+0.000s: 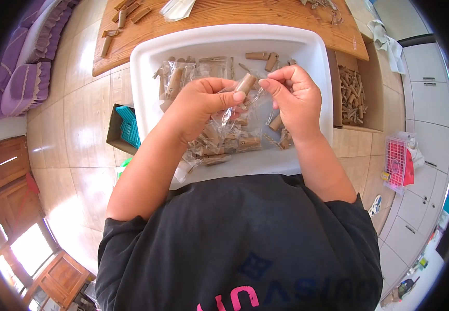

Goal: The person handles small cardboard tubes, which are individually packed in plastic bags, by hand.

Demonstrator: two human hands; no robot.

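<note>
The left hand has its fingers curled round a brown tube, thumb pressed on its side, above the middle of the tub. Clear plastic hangs below the same fingers. The right hand is just beside the tube's end, thumb and forefinger drawn close in a narrow pinch — whether anything is between them I cannot tell.

Below the hands, the white tub holds bagged tubes in its left part and a jumble of more toward its near side; loose tubes lie by its far wall.

Beyond the tub is the wooden worktop, with a few tubes to the tub's far left, pale bags behind it, and brown scraps to its far right.

Right of the tub, a carton holds a heap of brown pieces. Left of it, a small box holds a teal basket.

Pale tiled floor spreads on both sides. Farther left of the tub are a purple sofa and, nearer the person, wooden furniture; farther right, a wire basket and pale cabinets.
</note>
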